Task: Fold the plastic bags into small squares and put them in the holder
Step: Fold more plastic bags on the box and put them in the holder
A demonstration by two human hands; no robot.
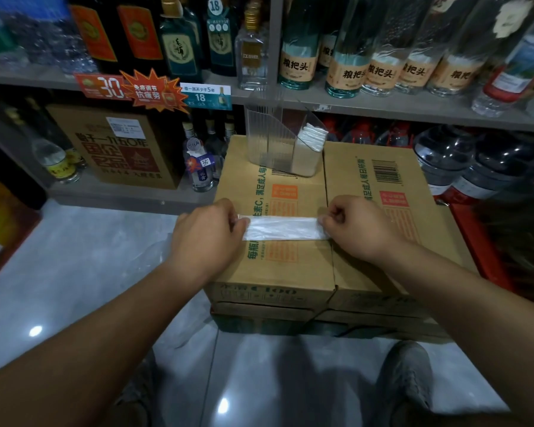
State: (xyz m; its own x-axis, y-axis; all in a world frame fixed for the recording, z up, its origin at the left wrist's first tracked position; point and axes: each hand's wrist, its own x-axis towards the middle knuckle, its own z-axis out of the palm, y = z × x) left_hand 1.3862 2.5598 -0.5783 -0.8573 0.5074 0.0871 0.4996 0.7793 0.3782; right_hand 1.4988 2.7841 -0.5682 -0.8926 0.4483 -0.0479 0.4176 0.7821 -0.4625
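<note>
Two brown cardboard boxes (272,272) side by side, seam down middle; bare cardboard open left and right of hands, also toward far edge. At far edge, close under grey shelf lip (383,104): clear ribbed plastic holder (272,140), upright, white folded squares (313,138) in right-side compartment. White translucent plastic bag (285,228) folded into narrow strip, flat across seam, long axis left to right, parallel to near box edge. Left hand (208,232): fingers curled, pinching left end. Right hand (356,226): thumb and fingers pinching right end.
</note>
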